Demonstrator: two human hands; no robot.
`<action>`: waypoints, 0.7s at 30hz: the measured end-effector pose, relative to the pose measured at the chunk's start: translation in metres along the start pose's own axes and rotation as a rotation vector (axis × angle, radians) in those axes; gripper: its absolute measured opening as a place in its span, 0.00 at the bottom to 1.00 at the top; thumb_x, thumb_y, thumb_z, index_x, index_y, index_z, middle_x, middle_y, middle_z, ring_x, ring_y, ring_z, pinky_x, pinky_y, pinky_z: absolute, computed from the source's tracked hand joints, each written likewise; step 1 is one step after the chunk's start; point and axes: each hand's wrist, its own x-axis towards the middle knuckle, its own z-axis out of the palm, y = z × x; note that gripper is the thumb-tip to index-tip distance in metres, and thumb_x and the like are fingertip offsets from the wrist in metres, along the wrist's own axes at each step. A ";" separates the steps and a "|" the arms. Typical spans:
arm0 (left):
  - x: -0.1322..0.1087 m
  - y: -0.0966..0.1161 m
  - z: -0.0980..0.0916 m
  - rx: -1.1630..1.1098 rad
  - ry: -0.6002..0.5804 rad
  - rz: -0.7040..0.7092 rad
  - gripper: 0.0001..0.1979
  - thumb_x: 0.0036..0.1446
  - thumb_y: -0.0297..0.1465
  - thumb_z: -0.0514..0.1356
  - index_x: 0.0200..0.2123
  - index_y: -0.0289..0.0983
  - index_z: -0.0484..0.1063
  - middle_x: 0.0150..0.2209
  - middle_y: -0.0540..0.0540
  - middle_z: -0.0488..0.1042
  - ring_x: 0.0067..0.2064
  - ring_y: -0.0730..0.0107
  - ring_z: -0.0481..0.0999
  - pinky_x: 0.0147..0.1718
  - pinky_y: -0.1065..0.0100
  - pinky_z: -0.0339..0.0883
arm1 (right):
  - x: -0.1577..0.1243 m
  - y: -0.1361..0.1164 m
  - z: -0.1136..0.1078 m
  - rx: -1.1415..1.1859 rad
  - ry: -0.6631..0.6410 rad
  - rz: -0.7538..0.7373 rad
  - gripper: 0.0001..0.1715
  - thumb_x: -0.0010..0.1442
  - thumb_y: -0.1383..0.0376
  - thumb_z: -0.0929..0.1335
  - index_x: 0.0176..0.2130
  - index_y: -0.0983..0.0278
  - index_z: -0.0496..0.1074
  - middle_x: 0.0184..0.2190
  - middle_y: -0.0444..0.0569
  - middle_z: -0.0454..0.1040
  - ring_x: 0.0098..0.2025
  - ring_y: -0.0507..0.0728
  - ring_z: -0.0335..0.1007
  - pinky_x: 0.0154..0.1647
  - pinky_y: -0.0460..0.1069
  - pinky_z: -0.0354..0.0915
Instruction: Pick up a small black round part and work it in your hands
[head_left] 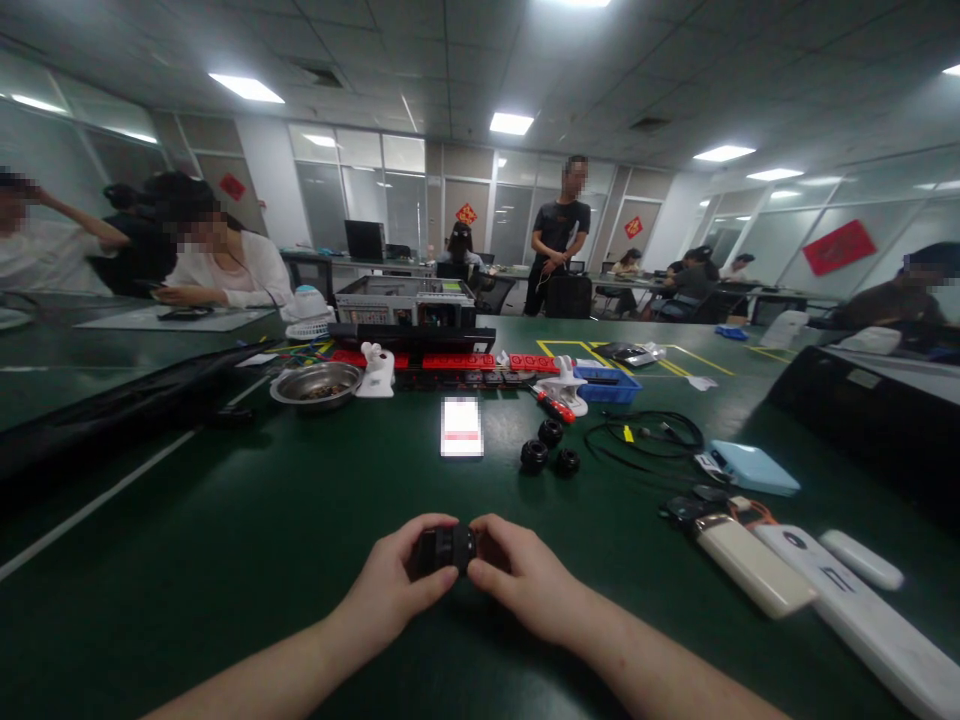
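Observation:
Low over the green table, both hands meet around a black ribbed cylindrical part (453,548), whose exact kind I cannot make out. My left hand (397,575) is closed on its left end, thumb in front and fingers behind. At the right end, my right hand (521,575) pinches it between thumb and fingers. Beyond the hands, slightly right, three black round ribbed pieces (534,456) stand close together. A bright white rectangle with a red band (462,428), blurred out, lies straight ahead.
To the right are a coiled black cable (600,440), a light blue box (754,468), a cream power bank (754,565) and a long white device (855,600). Further back sit a metal bowl (315,400), a red-handled tool (556,407) and a blue tray (622,393). Several people occupy other tables.

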 end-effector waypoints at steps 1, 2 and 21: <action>0.000 0.000 0.000 0.015 0.001 -0.009 0.19 0.42 0.29 0.61 0.41 0.38 0.66 0.39 0.45 0.72 0.43 0.60 0.71 0.41 0.64 0.64 | 0.001 0.000 -0.001 -0.001 -0.008 0.003 0.14 0.56 0.57 0.62 0.37 0.64 0.65 0.28 0.44 0.67 0.28 0.51 0.61 0.27 0.44 0.56; 0.000 0.000 0.001 0.027 0.003 -0.017 0.19 0.42 0.28 0.61 0.41 0.38 0.66 0.39 0.45 0.73 0.43 0.60 0.71 0.41 0.64 0.64 | 0.001 0.001 -0.001 -0.001 -0.021 0.006 0.14 0.58 0.57 0.59 0.34 0.65 0.66 0.26 0.44 0.67 0.28 0.51 0.61 0.27 0.44 0.56; 0.001 0.000 0.001 -0.003 0.013 -0.022 0.18 0.43 0.28 0.61 0.41 0.37 0.66 0.40 0.45 0.72 0.44 0.60 0.70 0.43 0.63 0.64 | 0.001 -0.001 -0.001 -0.013 0.027 0.013 0.14 0.55 0.58 0.62 0.40 0.63 0.64 0.30 0.45 0.68 0.29 0.51 0.62 0.27 0.44 0.56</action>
